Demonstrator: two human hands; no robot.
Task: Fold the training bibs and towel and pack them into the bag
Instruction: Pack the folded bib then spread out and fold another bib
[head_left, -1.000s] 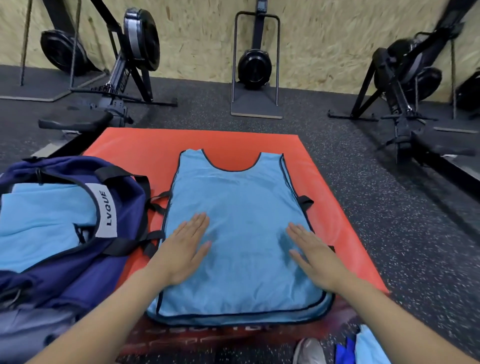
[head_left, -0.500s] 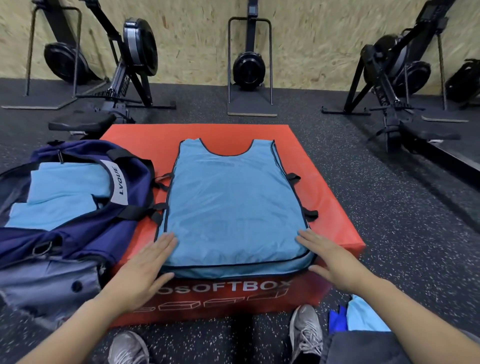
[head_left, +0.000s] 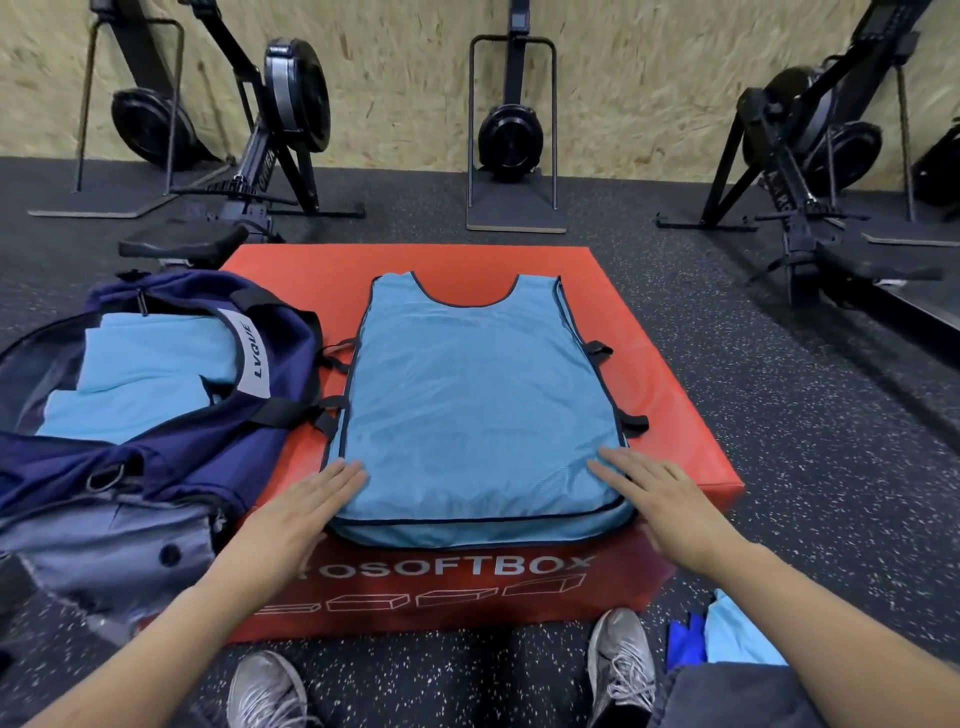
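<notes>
Both hands slid back to near corners of light-blue mesh bib (head_left: 480, 410) on red foam box (head_left: 670, 415): left hand (head_left: 296, 512), right hand (head_left: 660, 499), fingers flat, grasping nothing, smoothing before fold. Navy duffel bag (head_left: 156, 467) open at left for packing.

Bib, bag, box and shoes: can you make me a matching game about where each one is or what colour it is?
Things:
1. bib
2. bag
3. soft box
4. shoes

Descriptions:
A. red, sitting on the floor
B. grey, at the bottom by the box
C. navy, open, with light blue cloth inside
D. light blue, spread flat on the box

Pairs: 1-D, 2-C, 3-A, 4-B
</notes>
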